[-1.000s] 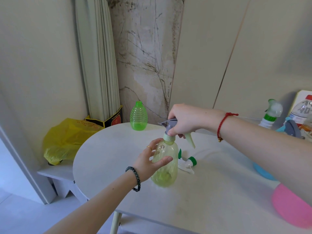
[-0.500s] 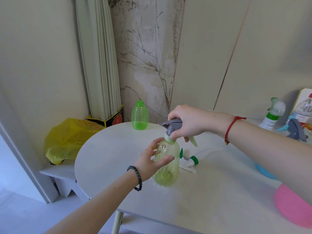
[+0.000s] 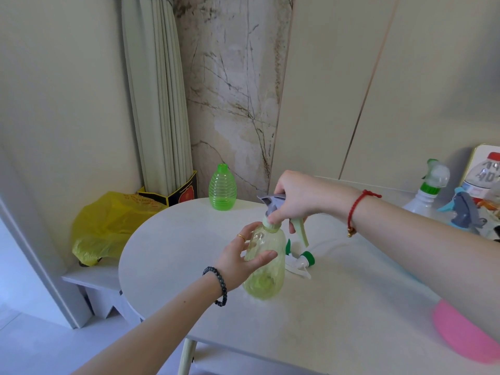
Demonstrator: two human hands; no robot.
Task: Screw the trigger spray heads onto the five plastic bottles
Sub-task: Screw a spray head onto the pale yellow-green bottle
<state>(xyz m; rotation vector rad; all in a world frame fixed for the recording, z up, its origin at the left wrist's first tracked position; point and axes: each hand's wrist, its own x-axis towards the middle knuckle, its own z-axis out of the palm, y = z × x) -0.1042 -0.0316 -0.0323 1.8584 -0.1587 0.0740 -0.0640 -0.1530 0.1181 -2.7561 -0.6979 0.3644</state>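
Observation:
A pale yellow-green bottle [image 3: 266,277] stands upright in the middle of the white round table [image 3: 338,307]. My left hand [image 3: 240,259] wraps around its upper body. My right hand [image 3: 297,197] grips the grey and pale-green trigger spray head [image 3: 273,205] sitting on the bottle's neck. Behind the bottle a loose white spray head with a green collar [image 3: 301,262] lies on its side. A bright green ribbed bottle [image 3: 222,188] without a head stands at the table's far edge.
At the right, a white bottle with a green-collared spray head [image 3: 428,190], a blue-grey spray head [image 3: 464,209], a water bottle [image 3: 484,174] and a pink bottle [image 3: 465,336]. A yellow bag [image 3: 108,226] lies on a low shelf at the left. Folded panels lean in the corner.
My right hand has shifted its grip on the spray head, whose grey nozzle has swung slightly. The left hand still holds the bottle. The camera has dipped a little.

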